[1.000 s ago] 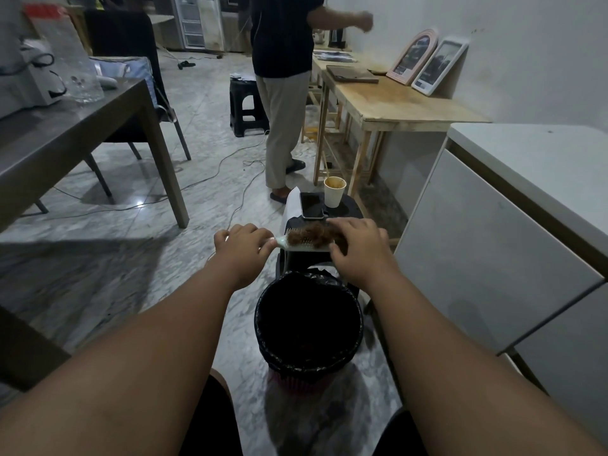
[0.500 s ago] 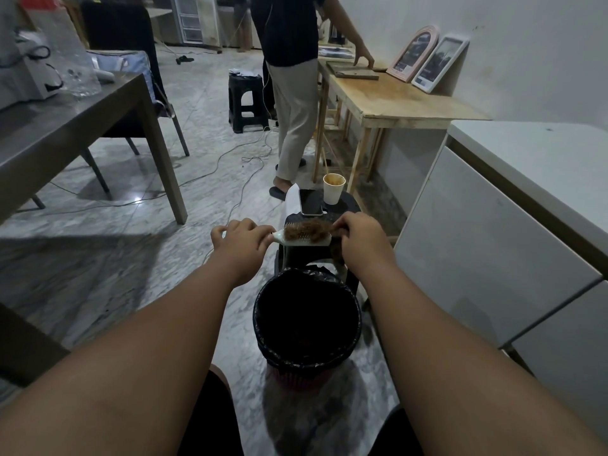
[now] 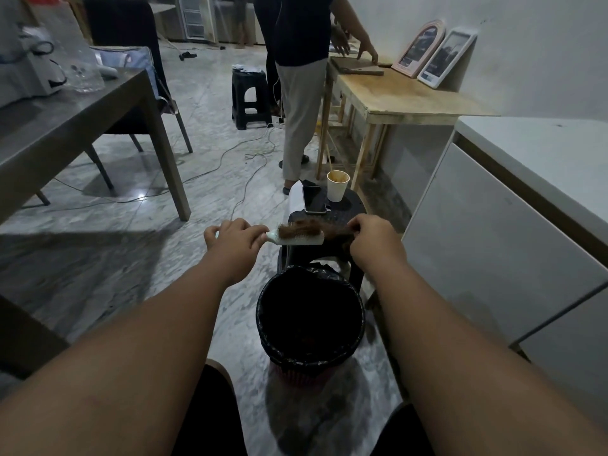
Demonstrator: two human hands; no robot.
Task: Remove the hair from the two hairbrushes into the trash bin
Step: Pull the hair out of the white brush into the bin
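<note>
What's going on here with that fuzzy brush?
A person is cleaning a white hairbrush. Their left hand grips its handle, and their right hand pinches the brown hair at the other end to pull it off. Most hair sits on the bristles. The trash bin stands on the floor between their arms.

Hairbrush handle (image 3: 271, 237), probably within left hand (image 3: 234, 241).

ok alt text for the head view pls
A person's left hand holds a white hairbrush by its handle while the right hand pinches the brown hair tangled in it. A black-lined trash bin stands on the floor below.
</note>
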